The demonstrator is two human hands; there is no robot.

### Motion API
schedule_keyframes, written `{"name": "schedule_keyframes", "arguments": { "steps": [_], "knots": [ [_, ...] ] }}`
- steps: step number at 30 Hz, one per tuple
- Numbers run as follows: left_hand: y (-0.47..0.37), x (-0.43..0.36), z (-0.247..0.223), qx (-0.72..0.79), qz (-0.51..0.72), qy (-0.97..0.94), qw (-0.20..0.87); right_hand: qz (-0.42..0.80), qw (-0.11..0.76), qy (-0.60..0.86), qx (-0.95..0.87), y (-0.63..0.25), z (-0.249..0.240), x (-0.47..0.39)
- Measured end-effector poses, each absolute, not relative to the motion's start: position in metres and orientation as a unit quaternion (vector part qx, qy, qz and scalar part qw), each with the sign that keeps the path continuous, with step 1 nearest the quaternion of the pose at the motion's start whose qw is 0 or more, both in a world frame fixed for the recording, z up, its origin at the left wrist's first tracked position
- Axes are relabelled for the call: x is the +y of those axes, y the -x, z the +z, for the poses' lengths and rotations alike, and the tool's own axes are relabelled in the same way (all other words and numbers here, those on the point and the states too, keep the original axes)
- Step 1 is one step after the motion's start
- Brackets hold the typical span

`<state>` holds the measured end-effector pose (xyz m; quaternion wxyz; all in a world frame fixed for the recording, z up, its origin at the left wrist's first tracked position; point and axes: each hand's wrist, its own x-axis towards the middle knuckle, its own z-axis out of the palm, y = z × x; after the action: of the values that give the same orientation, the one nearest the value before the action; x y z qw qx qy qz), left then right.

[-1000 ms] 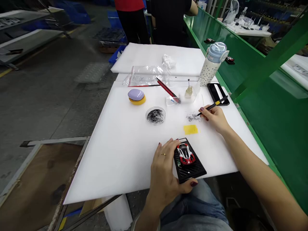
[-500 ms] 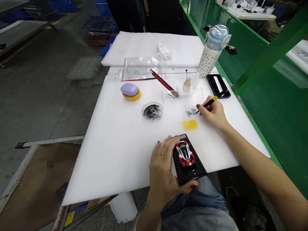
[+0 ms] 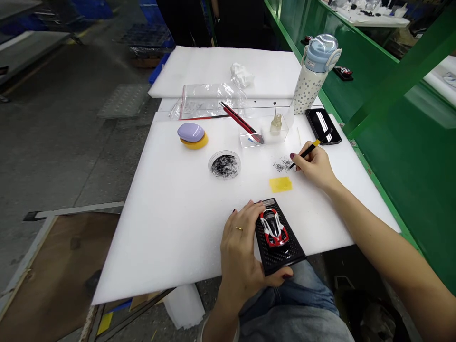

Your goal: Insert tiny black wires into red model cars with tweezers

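My left hand (image 3: 240,242) is closed around the left side of a black display base (image 3: 285,259), its thumb at the near edge and its fingers at the far end. On that base sits a red and white model car (image 3: 274,228). My right hand (image 3: 313,166) pinches slim black tweezers (image 3: 308,150) with a yellow band. Their tip points down at a loose scatter of fine black slivers (image 3: 282,164) on the white sheet. A yellow piece of tape (image 3: 280,184) lies just below the slivers. More black slivers fill a round clear dish (image 3: 225,165) to the left.
A clear tray (image 3: 263,137) holds a small glass bottle (image 3: 276,123), with red-and-black tweezers (image 3: 242,122) leaning on it. Behind my right hand are a phone (image 3: 323,126) and a dotted flask (image 3: 309,88). A purple-and-yellow object (image 3: 192,135) and plastic bag (image 3: 210,100) lie left.
The rear end of the tweezers in my right hand now shows farther up, over the phone. The tip stays at the slivers. My left hand and the model car have hardly moved.
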<state>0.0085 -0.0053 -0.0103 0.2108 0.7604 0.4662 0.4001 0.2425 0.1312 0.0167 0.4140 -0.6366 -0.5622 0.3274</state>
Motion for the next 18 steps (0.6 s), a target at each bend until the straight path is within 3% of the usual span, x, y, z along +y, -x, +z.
{"name": "schedule_keyframes", "arguments": {
  "steps": [5,10,18],
  "knots": [
    [-0.008,-0.005,-0.011,0.464,0.403,-0.763,0.203,0.321,0.423,0.635,-0.561,-0.243,0.015,0.133],
    [-0.007,-0.002,-0.008,0.46,0.386,-0.775,0.196,0.416,0.491,0.55,-0.532,-0.237,0.029,0.112],
    [-0.005,0.0,0.003,0.451,0.323,-0.8,0.228,0.479,0.487,0.486,-0.544,-0.211,0.045,0.054]
  ]
}}
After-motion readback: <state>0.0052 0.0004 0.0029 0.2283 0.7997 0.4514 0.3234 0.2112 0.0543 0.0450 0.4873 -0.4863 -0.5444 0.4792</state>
